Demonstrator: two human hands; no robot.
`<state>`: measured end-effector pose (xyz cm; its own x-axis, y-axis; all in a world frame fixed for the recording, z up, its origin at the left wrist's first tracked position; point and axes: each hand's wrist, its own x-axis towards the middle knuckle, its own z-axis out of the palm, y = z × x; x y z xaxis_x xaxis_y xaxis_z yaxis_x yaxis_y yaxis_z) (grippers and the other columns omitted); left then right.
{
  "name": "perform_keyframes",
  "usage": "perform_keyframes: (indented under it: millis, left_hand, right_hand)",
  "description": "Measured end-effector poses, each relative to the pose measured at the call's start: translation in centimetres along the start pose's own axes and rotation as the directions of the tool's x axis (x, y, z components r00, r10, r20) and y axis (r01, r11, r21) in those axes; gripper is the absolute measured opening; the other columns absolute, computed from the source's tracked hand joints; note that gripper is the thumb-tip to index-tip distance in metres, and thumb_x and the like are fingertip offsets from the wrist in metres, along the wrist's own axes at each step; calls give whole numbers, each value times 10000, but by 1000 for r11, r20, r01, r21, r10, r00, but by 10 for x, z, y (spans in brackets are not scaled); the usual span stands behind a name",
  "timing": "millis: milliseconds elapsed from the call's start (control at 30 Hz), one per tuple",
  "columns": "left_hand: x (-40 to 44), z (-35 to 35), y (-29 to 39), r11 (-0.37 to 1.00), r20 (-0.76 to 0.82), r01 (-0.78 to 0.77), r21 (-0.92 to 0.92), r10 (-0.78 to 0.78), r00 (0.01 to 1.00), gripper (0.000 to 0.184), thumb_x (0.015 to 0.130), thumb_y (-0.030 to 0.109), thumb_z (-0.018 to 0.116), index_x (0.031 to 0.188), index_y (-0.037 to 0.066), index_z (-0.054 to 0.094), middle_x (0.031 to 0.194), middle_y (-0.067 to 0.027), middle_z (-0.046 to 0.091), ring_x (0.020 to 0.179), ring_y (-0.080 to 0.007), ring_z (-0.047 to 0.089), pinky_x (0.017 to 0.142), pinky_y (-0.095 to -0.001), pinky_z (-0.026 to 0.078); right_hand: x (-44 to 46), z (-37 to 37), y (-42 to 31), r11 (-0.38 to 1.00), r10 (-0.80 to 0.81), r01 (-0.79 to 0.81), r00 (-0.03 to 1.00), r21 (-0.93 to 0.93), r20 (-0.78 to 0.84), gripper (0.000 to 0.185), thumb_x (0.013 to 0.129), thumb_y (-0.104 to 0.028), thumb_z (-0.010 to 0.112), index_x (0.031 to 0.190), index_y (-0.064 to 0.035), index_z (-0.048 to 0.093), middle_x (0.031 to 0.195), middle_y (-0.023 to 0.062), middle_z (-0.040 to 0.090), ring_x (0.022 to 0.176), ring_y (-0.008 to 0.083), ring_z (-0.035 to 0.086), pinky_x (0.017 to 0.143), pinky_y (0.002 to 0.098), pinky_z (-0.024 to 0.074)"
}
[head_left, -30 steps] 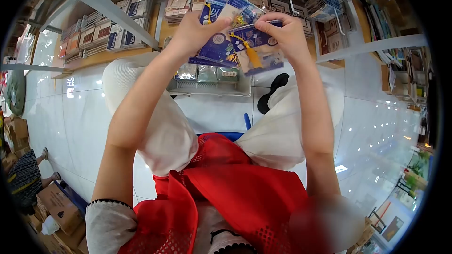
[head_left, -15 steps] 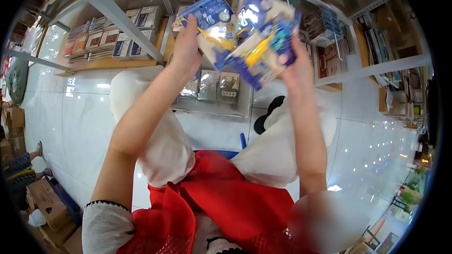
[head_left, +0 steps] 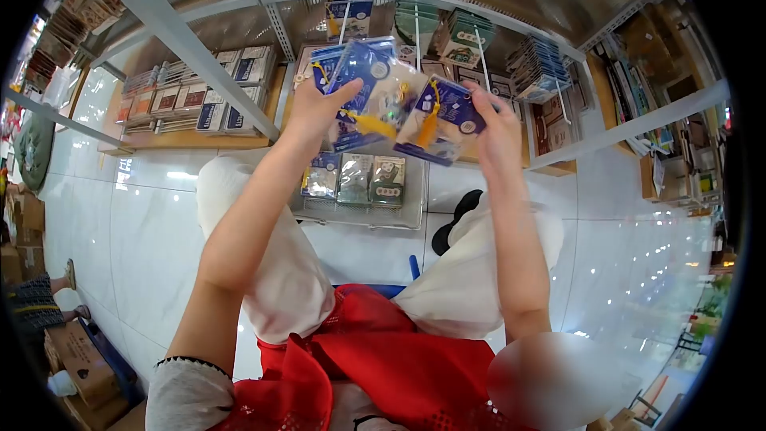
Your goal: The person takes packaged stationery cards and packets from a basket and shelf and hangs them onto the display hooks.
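Note:
My left hand is closed on several blue packets in clear plastic, fanned a little, with a yellow tassel showing at the lower edge. In my right hand is a dark blue packet with an orange-yellow tassel, gripped at its upper right corner. The two hands' packets meet or overlap in the middle. Behind them, similar blue packets and green packets hang on metal hooks. Below the hands sits a clear bin holding green packets and others.
A grey metal post slants across the left, and a shelf rail crosses the right. Stacked boxed goods fill the left shelf. Blue packets hang at right. Cardboard boxes and another person's legs are at far left.
Both hands have come slightly lower and the packets have spread apart. The right-hand packet now shows its blue front with the tassel. The view has tilted up a little.

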<state>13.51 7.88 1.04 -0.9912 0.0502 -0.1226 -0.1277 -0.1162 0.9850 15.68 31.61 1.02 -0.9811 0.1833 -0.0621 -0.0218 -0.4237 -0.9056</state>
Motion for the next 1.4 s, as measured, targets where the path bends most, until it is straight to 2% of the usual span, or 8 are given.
perform_keyframes:
  millis: [100,167,267,333,433,600,833,1400]
  left_hand:
    - [-2,-1,8,923,93,123,363,-168,981,217,733,164,686,858,5,608,755,-56,632,647,-96,573,609,-257,466]
    - [-13,12,2,941,190,-47,334,-18,982,260,745,222,678,848,-5,604,726,-40,618,635,-85,551,603,-243,453]
    - [-29,24,13,986,124,35,161,-56,991,275,840,268,569,916,4,585,778,-40,609,667,-72,537,605,-235,438]
    - [-26,19,-1,986,89,39,-163,-24,996,280,879,269,511,971,10,567,865,-55,606,702,-67,537,614,-231,434]
    - [-63,-3,24,992,84,-45,-120,55,995,428,911,314,422,1230,31,396,1034,-116,570,802,-127,577,732,-258,465]
    - [-143,-175,52,896,-384,-197,398,358,851,521,904,289,431,1356,112,242,844,-92,566,688,-124,581,655,-257,494]
    - [-224,-407,204,433,-534,313,845,696,481,557,865,207,516,1354,111,267,646,13,462,573,-60,467,570,-210,449]
    - [-273,-471,239,202,-594,616,761,600,536,483,884,230,471,1316,90,307,697,-17,493,608,-87,506,583,-232,458]
  right_hand:
    - [-6,3,-10,879,-124,254,939,-402,322,123,720,-80,660,811,3,654,1163,117,529,1006,182,528,864,273,402]
    - [-11,12,1,744,-124,416,855,-523,503,111,670,-65,679,772,-24,666,1229,108,479,1059,178,495,895,283,385]
    - [-31,38,6,748,428,-191,871,-636,241,108,721,-107,680,798,-32,666,929,67,619,773,105,575,666,216,459]
    - [-32,32,26,846,353,-173,891,-504,287,128,740,-113,672,825,-19,653,842,50,624,689,81,563,604,198,450]
    - [-35,26,22,928,309,-234,919,-291,246,158,752,-104,663,862,3,628,806,55,623,657,78,561,584,198,453]
    - [-34,-13,1,954,296,-279,932,-109,207,129,763,-57,629,859,20,589,823,86,618,682,116,574,625,226,475]
    - [-39,-20,14,946,317,-325,933,20,171,146,807,-156,552,860,-20,549,788,76,607,666,149,592,624,281,507]
    - [-30,-11,37,855,469,-497,863,147,189,237,812,-153,577,972,16,534,907,115,620,778,198,613,743,312,493]
